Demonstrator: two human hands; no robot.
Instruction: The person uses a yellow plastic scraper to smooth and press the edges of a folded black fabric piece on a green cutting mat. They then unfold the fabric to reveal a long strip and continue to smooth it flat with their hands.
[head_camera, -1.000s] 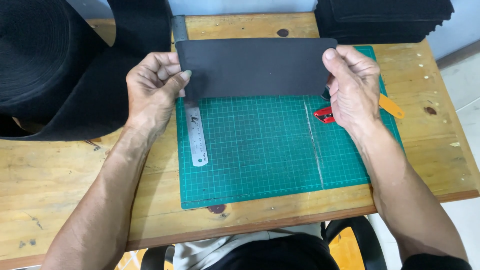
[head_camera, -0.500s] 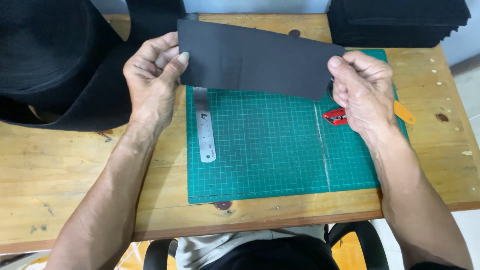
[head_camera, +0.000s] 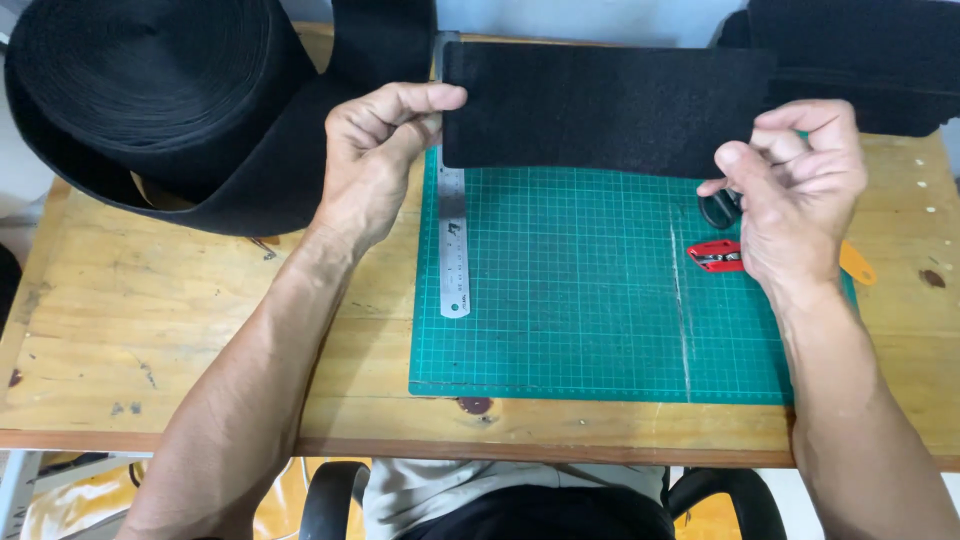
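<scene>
My left hand (head_camera: 375, 160) pinches the left edge of a black rectangular felt piece (head_camera: 600, 105), held flat over the far edge of a green cutting mat (head_camera: 600, 330). My right hand (head_camera: 795, 195) is at the piece's lower right corner, thumb and forefinger closed on that corner. A steel ruler (head_camera: 453, 240) lies along the mat's left side, just under my left hand. A small red cutter (head_camera: 715, 255) and a black handle loop (head_camera: 718, 208) lie on the mat under my right hand.
A large roll of black felt strip (head_camera: 150, 90) fills the table's far left. A stack of black felt pieces (head_camera: 860, 60) sits at the far right. An orange tool (head_camera: 858, 262) pokes out beside my right wrist. The wooden table (head_camera: 200, 340) ends near my lap.
Both hands have carried the felt piece away from me, toward the far edge of the mat. My right hand's grip has slid to the lower right corner.
</scene>
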